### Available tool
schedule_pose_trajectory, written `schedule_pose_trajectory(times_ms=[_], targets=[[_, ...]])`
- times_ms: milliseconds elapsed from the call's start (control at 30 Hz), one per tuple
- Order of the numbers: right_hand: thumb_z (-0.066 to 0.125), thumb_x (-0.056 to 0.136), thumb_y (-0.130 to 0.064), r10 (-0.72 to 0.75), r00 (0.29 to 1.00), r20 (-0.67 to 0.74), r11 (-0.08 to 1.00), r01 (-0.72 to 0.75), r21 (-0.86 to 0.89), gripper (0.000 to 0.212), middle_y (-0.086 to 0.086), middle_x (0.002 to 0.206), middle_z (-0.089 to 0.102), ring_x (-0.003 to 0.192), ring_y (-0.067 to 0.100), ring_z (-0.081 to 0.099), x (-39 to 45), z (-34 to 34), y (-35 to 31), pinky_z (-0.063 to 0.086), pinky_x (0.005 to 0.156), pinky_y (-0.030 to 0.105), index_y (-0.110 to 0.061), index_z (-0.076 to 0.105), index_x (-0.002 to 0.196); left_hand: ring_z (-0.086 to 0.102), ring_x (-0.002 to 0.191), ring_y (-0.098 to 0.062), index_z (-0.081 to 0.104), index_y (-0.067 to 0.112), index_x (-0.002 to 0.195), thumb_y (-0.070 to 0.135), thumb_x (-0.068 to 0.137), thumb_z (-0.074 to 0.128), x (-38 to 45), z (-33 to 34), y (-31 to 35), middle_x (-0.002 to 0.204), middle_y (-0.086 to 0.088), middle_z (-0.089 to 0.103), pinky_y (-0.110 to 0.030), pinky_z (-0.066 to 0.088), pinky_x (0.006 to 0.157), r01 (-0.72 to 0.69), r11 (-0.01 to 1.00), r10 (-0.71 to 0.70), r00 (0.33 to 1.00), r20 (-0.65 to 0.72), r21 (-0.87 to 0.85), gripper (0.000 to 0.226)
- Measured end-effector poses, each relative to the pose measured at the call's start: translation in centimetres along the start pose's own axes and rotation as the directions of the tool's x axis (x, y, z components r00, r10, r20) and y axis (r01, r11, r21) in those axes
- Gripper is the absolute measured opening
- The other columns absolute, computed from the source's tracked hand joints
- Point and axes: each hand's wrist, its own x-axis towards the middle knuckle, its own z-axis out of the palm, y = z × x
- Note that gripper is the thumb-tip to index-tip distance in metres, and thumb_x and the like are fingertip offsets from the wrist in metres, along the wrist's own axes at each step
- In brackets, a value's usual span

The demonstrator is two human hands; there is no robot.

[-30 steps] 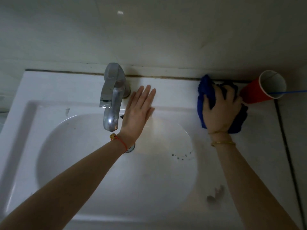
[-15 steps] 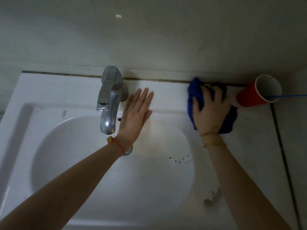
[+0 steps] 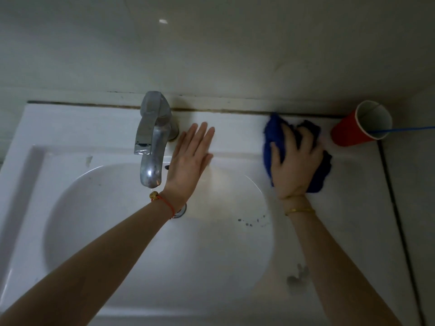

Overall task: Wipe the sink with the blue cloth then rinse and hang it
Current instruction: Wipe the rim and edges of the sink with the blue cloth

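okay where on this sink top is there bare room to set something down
Bare ledge lies left of the faucet, along the sink back edge. A shorter bare strip sits between the left hand and the blue cloth. The back right corner is crowded: the right hand presses the cloth close beside the red cup.

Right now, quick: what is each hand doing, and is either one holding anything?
Left hand: open and flat, fingers straight, holding nothing, beside the faucet.
Right hand: closed over the bunched blue cloth, pressing it on the sink ledge.
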Motion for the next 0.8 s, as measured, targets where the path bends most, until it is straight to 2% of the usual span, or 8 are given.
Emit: schedule_pose_trajectory(times_ms=[133,233,300,367,467,600,700,800], targets=[[0.052,0.094,-0.041,-0.268,0.963,0.036,0.962,0.266,0.062,0.054,0.008,0.142,0.041,0.118,0.037,0.038,-3.5,1.3,-4.8,0.036,0.096,0.049,-0.027,0.040,0.144,0.019,0.152,-0.028,0.026,0.011,0.156,0.030,0.107,0.038,-0.1,0.0,-0.1,0.163,-0.012,0.025,-0.047,0.020,0.124,-0.008,1.000,0.007,1.000,0.015,0.028,0.055],[0.055,0.094,-0.038,-0.367,0.928,0.064,0.928,0.361,0.095,0.057,0.007,0.145,0.040,0.121,0.036,0.038,-3.5,1.2,-2.5,0.037,0.099,0.051,-0.029,0.037,0.147,0.019,0.152,-0.028,0.025,0.012,0.156,0.029,0.107,0.041,-0.1,0.0,-0.1,0.163,-0.012,0.025,-0.047,0.020,0.124,-0.007,1.000,0.006,1.000,0.029,0.026,0.055],[0.056,0.093,-0.039,-0.295,0.952,0.076,0.955,0.292,0.047,0.058,0.010,0.145,0.039,0.118,0.039,0.037,-3.6,0.6,1.0,0.037,0.098,0.051,-0.030,0.036,0.147,0.020,0.152,-0.028,0.026,0.012,0.156,0.028,0.106,0.043,0.0,0.0,-0.1,0.163,-0.011,0.025,-0.048,0.022,0.124,0.001,0.999,-0.002,0.999,0.032,0.033,0.055],[0.056,0.093,-0.041,-0.123,0.990,0.068,0.992,0.124,-0.016,0.059,0.015,0.144,0.040,0.113,0.042,0.040,-3.7,-0.3,4.7,0.039,0.095,0.052,-0.028,0.036,0.146,0.020,0.152,-0.029,0.027,0.011,0.156,0.027,0.106,0.045,0.1,-0.1,0.0,0.163,-0.011,0.026,-0.049,0.023,0.123,0.009,1.000,-0.009,0.999,0.037,0.021,0.055],[0.055,0.093,-0.043,0.033,0.998,0.045,0.998,-0.030,-0.063,0.060,0.019,0.143,0.041,0.106,0.042,0.045,-4.3,-1.0,5.4,0.040,0.090,0.050,-0.024,0.035,0.147,0.017,0.153,-0.028,0.023,0.012,0.157,0.028,0.107,0.042,0.0,-0.3,0.2,0.164,-0.011,0.023,-0.048,0.019,0.124,0.016,0.999,-0.019,0.998,0.057,0.038,0.056],[0.048,0.096,-0.043,-0.137,0.984,0.118,0.990,0.139,-0.002,0.057,0.012,0.144,0.042,0.108,0.038,0.044,-6.8,-0.9,1.0,0.040,0.092,0.046,-0.026,0.033,0.149,0.012,0.154,-0.028,0.021,0.009,0.158,0.032,0.107,0.038,-0.1,-0.7,1.3,0.165,-0.013,0.019,-0.047,0.011,0.126,0.038,0.999,-0.039,0.995,0.089,0.015,0.058],[0.042,0.099,-0.045,-0.256,0.946,0.198,0.966,0.247,0.069,0.051,0.008,0.144,0.045,0.114,0.036,0.044,-8.5,-1.3,1.8,0.041,0.094,0.047,-0.028,0.037,0.147,0.007,0.155,-0.027,0.019,0.007,0.158,0.036,0.107,0.039,-0.1,-1.0,1.6,0.166,-0.013,0.016,-0.049,0.009,0.126,0.044,0.999,-0.042,0.993,0.108,-0.011,0.062],[0.042,0.098,-0.043,-0.270,0.937,0.223,0.962,0.256,0.091,0.049,0.006,0.143,0.045,0.115,0.035,0.042,-10.4,-2.6,4.6,0.040,0.093,0.046,-0.030,0.040,0.145,0.008,0.155,-0.028,0.020,0.009,0.158,0.039,0.106,0.042,1.0,-1.2,2.5,0.166,-0.013,0.015,-0.049,0.008,0.126,-0.178,0.984,0.179,0.977,0.117,-0.020,0.064]])
